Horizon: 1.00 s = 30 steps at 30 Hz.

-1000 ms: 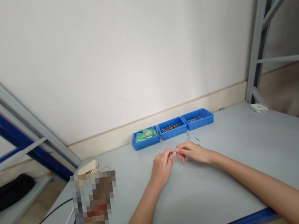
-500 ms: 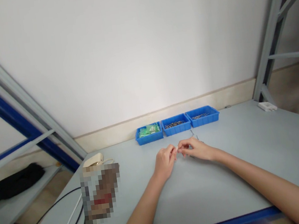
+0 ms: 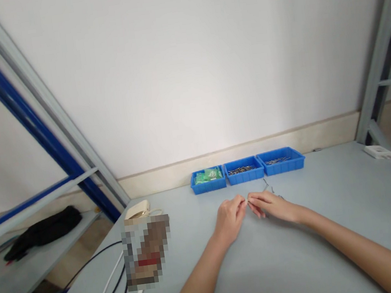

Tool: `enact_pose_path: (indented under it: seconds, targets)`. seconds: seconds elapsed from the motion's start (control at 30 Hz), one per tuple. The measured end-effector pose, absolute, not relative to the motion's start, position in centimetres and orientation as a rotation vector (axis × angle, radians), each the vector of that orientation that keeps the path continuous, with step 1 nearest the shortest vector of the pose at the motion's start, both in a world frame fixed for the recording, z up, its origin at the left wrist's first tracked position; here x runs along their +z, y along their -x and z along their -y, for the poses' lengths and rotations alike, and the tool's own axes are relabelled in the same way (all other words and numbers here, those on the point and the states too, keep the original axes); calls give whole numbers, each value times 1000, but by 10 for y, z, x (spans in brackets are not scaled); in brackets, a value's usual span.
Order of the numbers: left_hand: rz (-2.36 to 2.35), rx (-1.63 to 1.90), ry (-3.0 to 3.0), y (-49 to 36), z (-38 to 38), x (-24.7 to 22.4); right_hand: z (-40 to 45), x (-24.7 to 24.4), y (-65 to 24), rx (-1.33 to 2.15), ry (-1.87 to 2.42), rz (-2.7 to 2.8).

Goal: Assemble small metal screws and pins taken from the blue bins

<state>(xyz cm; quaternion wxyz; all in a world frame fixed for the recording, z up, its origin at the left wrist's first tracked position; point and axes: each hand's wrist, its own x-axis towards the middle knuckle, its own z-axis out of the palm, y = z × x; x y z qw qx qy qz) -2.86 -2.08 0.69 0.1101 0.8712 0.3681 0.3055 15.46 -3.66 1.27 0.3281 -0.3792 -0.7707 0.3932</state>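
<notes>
Over the middle of the grey table (image 3: 275,261), my left hand (image 3: 230,219) and my right hand (image 3: 270,205) meet at the fingertips. Both are closed in a pinch around something small and pale between them, too small to name. Just behind my right hand, a few thin metal pieces (image 3: 267,186) lie on the table, partly hidden by the fingers. Behind the hands stand three blue bins in a row: the left bin (image 3: 210,186) has green packets, the middle bin (image 3: 245,176) many small metal pieces, the right bin (image 3: 284,167) several thin metal pieces.
At the left are a cream-coloured device (image 3: 137,210), a blurred-out object (image 3: 150,253) and white and black cables (image 3: 107,285). A white item (image 3: 378,151) sits at the far right. A black cloth (image 3: 44,231) lies on a shelf beyond the left frame.
The camera view has shifted, so the scene appears further right and slightly lower. My fingertips remain together, with the right hand's fingers turned a little differently.
</notes>
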Motion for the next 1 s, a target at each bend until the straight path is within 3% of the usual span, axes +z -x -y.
enact_pose_path:
  seconds: [0.77,1.0]
  targets:
    - [-1145,935,-2603,29,19,8,38,18,-154,954,1023,1998]
    - [-1175,901,-2500,26,19,11,40,21,-155,748,1109,2054]
